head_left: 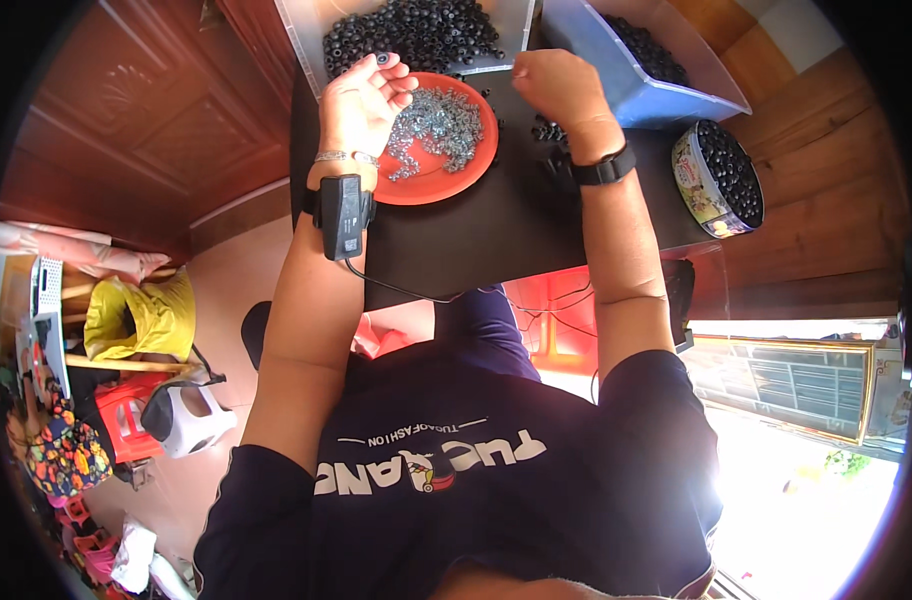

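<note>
My left hand (366, 102) is palm up over the left side of a red plate (416, 190), fingers curled. Thumb and fingertip pinch a small black round piece (383, 60) with a pale centre. Many small silvery metal pieces (446, 125) lie spread on the plate. To the right, my right hand (564, 88) is closed in a fist with its back showing, in front of a bluish plastic bin (626, 85). Whatever its fingers hold is hidden. Below it, a few loose black pieces (548, 130) rest on the dark table (446, 245).
A clear bin (516, 45) of black pieces (416, 35) stands behind the plate. Near the table's right edge is a round tin (698, 185) with more black pieces. A cable (401, 290) hangs from the device on my left wrist. Wooden panels flank the table.
</note>
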Demonstrator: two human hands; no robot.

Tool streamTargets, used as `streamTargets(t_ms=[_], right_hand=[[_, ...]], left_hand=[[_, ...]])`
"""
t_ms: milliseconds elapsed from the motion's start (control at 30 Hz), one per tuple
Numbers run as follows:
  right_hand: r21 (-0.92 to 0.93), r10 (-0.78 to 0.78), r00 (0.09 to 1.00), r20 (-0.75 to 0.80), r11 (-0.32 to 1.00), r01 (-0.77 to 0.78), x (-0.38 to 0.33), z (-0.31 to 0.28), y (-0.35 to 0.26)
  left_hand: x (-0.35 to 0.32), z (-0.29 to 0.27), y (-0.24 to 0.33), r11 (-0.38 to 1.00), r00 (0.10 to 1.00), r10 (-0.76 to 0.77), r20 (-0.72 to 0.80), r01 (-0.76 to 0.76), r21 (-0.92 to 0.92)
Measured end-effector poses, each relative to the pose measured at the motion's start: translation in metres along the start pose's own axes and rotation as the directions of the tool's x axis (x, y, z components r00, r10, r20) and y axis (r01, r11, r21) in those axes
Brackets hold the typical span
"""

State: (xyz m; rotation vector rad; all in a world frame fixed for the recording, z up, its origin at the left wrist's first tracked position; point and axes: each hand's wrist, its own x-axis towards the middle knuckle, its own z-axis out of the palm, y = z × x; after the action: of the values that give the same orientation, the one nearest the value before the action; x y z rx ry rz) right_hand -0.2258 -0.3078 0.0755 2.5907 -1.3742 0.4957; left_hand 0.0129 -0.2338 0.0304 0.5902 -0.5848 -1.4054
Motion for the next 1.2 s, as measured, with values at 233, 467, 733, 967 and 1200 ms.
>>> streamTargets(t_ms=[233, 467, 733, 967, 1200], right_hand=[[-0.031, 0.205, 0.951, 0.230, 0.979, -0.203, -0.005, -0.009, 0.036], [-0.036, 0.193, 0.904, 0.381, 0.980, -0.194, -0.003, -0.010, 0.035], [0.273, -0.018, 0.965, 0.263, 0.960, -0.056, 0.007, 0.035, 0.044], [0.218, -0.027, 0.966, 0.255, 0.975, -0.030, 0.006, 0.032, 0.039], [0.316, -0.060, 0.963, 0.262, 0.948, -0.027, 0.004, 0.015, 0.037]], left_hand=[[-0.003, 0.015, -0.005, 0.998, 0.998, 0.012, -0.067, -0.008, 0.063], [-0.001, 0.014, -0.007, 0.999, 1.000, 0.000, -0.031, 0.001, 0.041], [0.001, 0.008, -0.007, 1.000, 1.000, -0.020, 0.019, 0.020, 0.006], [0.001, 0.005, -0.006, 0.999, 0.999, -0.032, 0.042, 0.031, 0.011], [-0.001, 0.011, -0.007, 0.999, 1.000, -0.022, -0.020, 0.023, 0.042]])
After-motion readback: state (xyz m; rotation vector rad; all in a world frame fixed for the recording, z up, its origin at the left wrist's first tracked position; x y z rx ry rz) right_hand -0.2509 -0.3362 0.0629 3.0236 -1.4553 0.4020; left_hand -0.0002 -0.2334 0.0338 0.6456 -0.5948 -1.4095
